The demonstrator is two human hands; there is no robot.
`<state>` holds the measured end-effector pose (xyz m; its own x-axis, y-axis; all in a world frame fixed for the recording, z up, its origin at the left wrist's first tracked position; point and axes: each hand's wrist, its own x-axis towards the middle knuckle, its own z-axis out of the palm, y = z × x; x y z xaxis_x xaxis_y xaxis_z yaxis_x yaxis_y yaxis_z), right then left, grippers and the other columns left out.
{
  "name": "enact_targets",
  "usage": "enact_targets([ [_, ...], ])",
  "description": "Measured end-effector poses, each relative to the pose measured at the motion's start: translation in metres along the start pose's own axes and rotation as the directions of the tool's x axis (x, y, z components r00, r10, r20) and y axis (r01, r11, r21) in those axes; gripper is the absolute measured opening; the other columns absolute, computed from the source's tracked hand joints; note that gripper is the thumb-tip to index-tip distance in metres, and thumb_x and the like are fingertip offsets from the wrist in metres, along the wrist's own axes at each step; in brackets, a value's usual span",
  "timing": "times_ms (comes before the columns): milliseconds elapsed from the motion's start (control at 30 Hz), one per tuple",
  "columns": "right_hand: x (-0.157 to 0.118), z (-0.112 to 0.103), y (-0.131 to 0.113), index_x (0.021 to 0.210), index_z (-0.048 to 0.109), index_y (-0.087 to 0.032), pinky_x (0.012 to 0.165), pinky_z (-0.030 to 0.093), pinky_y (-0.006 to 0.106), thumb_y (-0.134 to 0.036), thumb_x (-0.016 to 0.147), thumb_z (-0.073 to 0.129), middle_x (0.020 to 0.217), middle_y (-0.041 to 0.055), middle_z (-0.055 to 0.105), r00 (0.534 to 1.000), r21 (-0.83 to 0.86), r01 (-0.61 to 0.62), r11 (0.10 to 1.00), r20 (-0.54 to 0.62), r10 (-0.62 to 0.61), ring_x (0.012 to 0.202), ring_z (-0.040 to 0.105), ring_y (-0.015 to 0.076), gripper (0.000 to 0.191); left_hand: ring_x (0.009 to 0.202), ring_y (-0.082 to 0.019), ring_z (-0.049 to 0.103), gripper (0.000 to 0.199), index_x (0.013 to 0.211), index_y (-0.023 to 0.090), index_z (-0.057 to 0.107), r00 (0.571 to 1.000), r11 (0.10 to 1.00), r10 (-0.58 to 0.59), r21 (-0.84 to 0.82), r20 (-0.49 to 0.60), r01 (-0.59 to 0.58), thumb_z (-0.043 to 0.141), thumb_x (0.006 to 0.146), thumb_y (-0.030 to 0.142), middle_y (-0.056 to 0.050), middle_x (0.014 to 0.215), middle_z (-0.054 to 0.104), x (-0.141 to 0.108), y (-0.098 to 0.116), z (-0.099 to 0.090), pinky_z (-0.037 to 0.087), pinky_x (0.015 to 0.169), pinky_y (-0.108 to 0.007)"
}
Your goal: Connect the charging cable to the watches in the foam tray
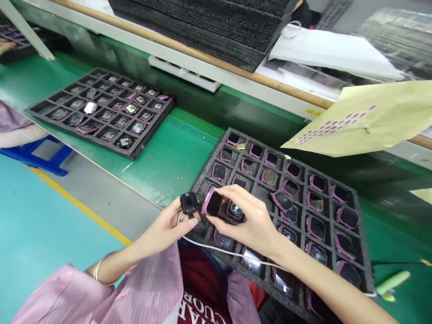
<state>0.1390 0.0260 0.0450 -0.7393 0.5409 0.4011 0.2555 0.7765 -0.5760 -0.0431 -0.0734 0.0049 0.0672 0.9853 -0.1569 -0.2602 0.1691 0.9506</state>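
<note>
My left hand [172, 221] grips a small black charging dock [189, 202], from which a white cable [216, 248] runs off to the right under my right arm. Close beside it, my right hand [248, 216] pinches a pink-framed smartwatch body [213, 202] between thumb and fingers, its dark screen tilted up. The watch and the dock are a small gap apart. Both hands are over the left edge of a black foam tray [205, 173], whose compartments hold several similar watch bodies. One watch [235, 210] just under my right hand has a lit dial.
Further left, a second foam tray [135, 150] of watches lies on the green bench [148, 173]. A yellow paper sheet [364, 117] hangs from the shelf at right. Stacked black foam [202, 27] sits on that shelf. A green pen-like object [393, 282] lies at the right.
</note>
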Motion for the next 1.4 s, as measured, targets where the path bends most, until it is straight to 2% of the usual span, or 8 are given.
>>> enact_targets([
  [133, -0.002, 0.003, -0.011, 0.118, 0.054, -0.012, 0.080, 0.053, 0.043, -0.020, 0.083, 0.060, 0.106, 0.0150, 0.063, 0.983, -0.119, 0.121, 0.985, 0.152, -0.103, 0.094, 0.061, 0.0270, 0.037, 0.083, -0.015, 0.056, 0.029, 0.111, 0.018, 0.060, 0.992, 0.998, -0.065, 0.027, 0.105, 0.063, 0.065, 0.084, 0.029, -0.003, 0.093, 0.062, 0.004, 0.008, 0.008, 0.047, 0.072, -0.022],
  [300, -0.003, 0.007, -0.013, 0.117, 0.055, -0.008, 0.082, 0.055, 0.042, -0.017, 0.086, 0.057, 0.105, 0.0168, 0.063, 0.962, -0.189, 0.143, 0.971, 0.256, -0.092, 0.097, 0.061, 0.0277, 0.033, 0.048, -0.008, 0.042, 0.033, 0.112, 0.015, 0.059, 0.976, 0.981, -0.191, 0.054, 0.105, 0.186, 0.058, 0.089, 0.039, 0.006, 0.058, 0.049, 0.004, 0.005, 0.011, 0.038, 0.048, -0.019],
  [400, -0.005, 0.004, -0.010, 0.118, 0.054, -0.008, 0.082, 0.056, 0.040, -0.019, 0.088, 0.056, 0.106, 0.0159, 0.063, 0.960, -0.176, 0.136, 0.975, 0.266, -0.086, 0.097, 0.063, 0.0265, 0.032, 0.075, -0.014, 0.058, 0.032, 0.113, 0.016, 0.061, 0.985, 0.989, -0.149, 0.040, 0.083, 0.146, 0.061, 0.087, 0.035, -0.002, 0.082, 0.064, 0.005, 0.002, 0.010, 0.048, 0.069, -0.023],
  [500, -0.006, 0.000, -0.008, 0.120, 0.052, -0.006, 0.083, 0.056, 0.037, -0.018, 0.089, 0.055, 0.109, 0.0167, 0.061, 0.949, -0.165, 0.121, 0.979, 0.309, -0.066, 0.098, 0.063, 0.0256, 0.034, 0.094, -0.019, 0.060, 0.031, 0.114, 0.017, 0.062, 0.989, 0.992, -0.121, 0.046, 0.081, 0.117, 0.062, 0.086, 0.032, -0.006, 0.101, 0.066, 0.007, -0.002, 0.011, 0.047, 0.086, -0.029],
  [667, -0.003, 0.003, -0.005, 0.123, 0.049, -0.006, 0.083, 0.056, 0.039, -0.019, 0.087, 0.060, 0.113, 0.0172, 0.059, 0.909, -0.146, 0.077, 0.986, 0.416, -0.010, 0.099, 0.063, 0.0264, 0.040, 0.057, -0.012, 0.053, 0.026, 0.108, 0.018, 0.064, 0.989, 0.990, -0.143, 0.000, 0.037, 0.143, 0.064, 0.085, 0.030, 0.002, 0.066, 0.059, 0.010, -0.004, 0.014, 0.046, 0.056, -0.023],
  [767, -0.005, 0.010, 0.000, 0.122, 0.051, -0.007, 0.082, 0.056, 0.039, -0.021, 0.086, 0.062, 0.111, 0.0169, 0.060, 0.921, -0.078, 0.079, 0.994, 0.388, -0.042, 0.098, 0.063, 0.0263, 0.040, 0.053, -0.012, 0.050, 0.026, 0.103, 0.016, 0.066, 0.988, 0.988, -0.153, 0.001, 0.013, 0.153, 0.068, 0.082, 0.031, 0.002, 0.060, 0.055, 0.008, 0.000, 0.014, 0.041, 0.050, -0.022],
  [1033, -0.015, 0.031, 0.015, 0.123, 0.051, -0.013, 0.083, 0.054, 0.034, -0.018, 0.084, 0.063, 0.107, 0.0123, 0.060, 0.978, 0.305, 0.016, 0.952, 0.193, -0.078, 0.097, 0.060, 0.0210, 0.040, 0.090, -0.021, 0.061, 0.027, 0.105, 0.015, 0.066, 0.993, 0.992, -0.116, 0.048, 0.024, 0.115, 0.062, 0.086, 0.032, -0.007, 0.095, 0.069, 0.002, -0.005, 0.008, 0.046, 0.081, -0.029],
  [1400, -0.020, 0.036, 0.018, 0.123, 0.052, -0.015, 0.083, 0.053, 0.036, -0.019, 0.083, 0.065, 0.107, 0.0119, 0.061, 0.986, 0.342, 0.009, 0.939, 0.156, -0.066, 0.097, 0.061, 0.0215, 0.042, 0.099, -0.023, 0.059, 0.033, 0.117, 0.015, 0.059, 0.992, 0.980, -0.118, 0.167, 0.037, 0.110, 0.056, 0.090, 0.033, -0.008, 0.109, 0.067, 0.000, -0.011, 0.006, 0.045, 0.088, -0.032],
])
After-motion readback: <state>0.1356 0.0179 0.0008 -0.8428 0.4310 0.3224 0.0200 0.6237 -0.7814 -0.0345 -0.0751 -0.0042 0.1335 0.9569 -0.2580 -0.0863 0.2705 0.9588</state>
